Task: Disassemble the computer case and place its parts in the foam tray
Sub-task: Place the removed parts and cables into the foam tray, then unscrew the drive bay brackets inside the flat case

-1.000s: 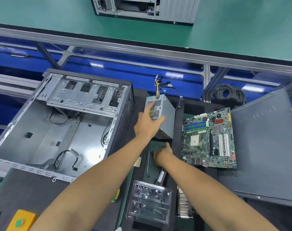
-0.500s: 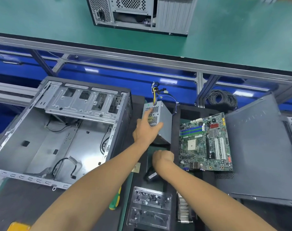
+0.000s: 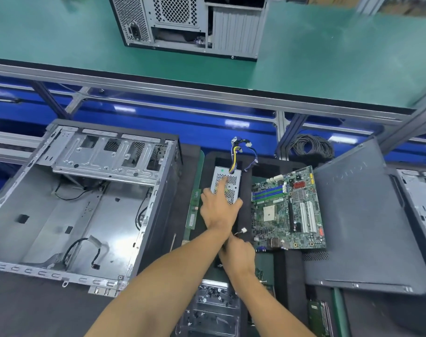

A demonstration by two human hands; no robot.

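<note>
Hands first: my left hand [image 3: 218, 211] lies spread over the power supply [image 3: 227, 180], index finger straight along its grille. My right hand [image 3: 240, 255] is curled, its fingertips hidden under my left forearm, so I cannot tell what it holds. An open-sided computer case [image 3: 61, 215] lies on the desk [image 3: 24, 312] at left. Beside it, the foam tray [image 3: 208, 164] carries the motherboard [image 3: 287, 210] and the power supply.

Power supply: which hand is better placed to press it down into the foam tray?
Probably left. The left hand lies spread on the power supply at the foam tray; the right hand sits nearer, fingers curled, partly under the left forearm.
</note>
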